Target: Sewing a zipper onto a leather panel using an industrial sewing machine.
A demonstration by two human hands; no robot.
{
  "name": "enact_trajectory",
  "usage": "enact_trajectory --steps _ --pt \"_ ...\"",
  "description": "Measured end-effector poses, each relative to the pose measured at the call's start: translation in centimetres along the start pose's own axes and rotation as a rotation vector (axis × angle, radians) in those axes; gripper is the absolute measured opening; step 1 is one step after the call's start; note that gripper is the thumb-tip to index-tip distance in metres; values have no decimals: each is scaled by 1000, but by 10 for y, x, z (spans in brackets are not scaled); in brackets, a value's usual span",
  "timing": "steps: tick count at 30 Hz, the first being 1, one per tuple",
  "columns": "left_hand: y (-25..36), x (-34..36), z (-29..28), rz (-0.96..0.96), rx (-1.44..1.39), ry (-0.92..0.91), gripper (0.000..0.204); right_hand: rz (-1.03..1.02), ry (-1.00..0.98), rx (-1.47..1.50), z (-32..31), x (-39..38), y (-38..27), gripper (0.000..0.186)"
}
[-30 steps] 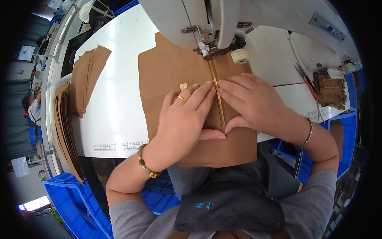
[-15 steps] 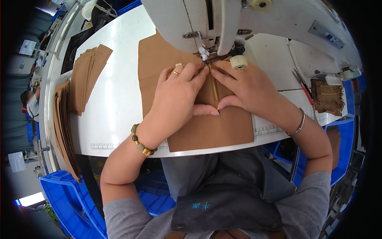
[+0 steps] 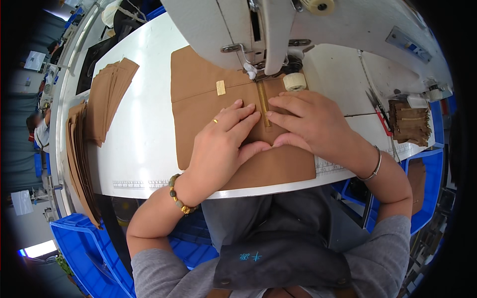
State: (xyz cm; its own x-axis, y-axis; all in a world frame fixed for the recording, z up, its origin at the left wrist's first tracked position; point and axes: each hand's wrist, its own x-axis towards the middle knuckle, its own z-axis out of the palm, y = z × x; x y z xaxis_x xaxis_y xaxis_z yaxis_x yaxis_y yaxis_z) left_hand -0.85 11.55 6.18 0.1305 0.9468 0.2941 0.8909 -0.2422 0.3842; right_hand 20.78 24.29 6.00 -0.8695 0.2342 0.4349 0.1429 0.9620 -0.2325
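A brown fabric panel (image 3: 198, 119) lies under the presser foot of a white sewing machine (image 3: 238, 30). A gold-toothed zipper (image 3: 263, 102) runs down the panel from the needle area. My left hand (image 3: 223, 139) rests flat on the cloth left of the zipper, fingers stretched toward the needle. On the zipper's other side my right hand (image 3: 308, 119) lies with its fingers extended, the fingertips near the zipper's edge. Both thumbs point inward and meet on the fabric below the zipper's end. A small cream label (image 3: 220, 88) shows on the panel, beyond my left fingers.
Brown fabric pieces (image 3: 109, 94) are stacked at the left, with more cloth (image 3: 77, 154) hanging over the table edge. Red-handled scissors (image 3: 382, 119) lie at the right by a bundle of brown zippered pieces (image 3: 410, 121). Blue bins (image 3: 84, 243) stand below the table.
Both hands have drawn back toward me along the panel, the left more so. The cream label and more of the zipper are now uncovered.
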Motion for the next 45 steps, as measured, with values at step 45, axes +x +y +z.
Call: enact_trajectory --steps 45 --pt "-10 13 -1 127 105 16 64 55 26 -91 6 6 2 48"
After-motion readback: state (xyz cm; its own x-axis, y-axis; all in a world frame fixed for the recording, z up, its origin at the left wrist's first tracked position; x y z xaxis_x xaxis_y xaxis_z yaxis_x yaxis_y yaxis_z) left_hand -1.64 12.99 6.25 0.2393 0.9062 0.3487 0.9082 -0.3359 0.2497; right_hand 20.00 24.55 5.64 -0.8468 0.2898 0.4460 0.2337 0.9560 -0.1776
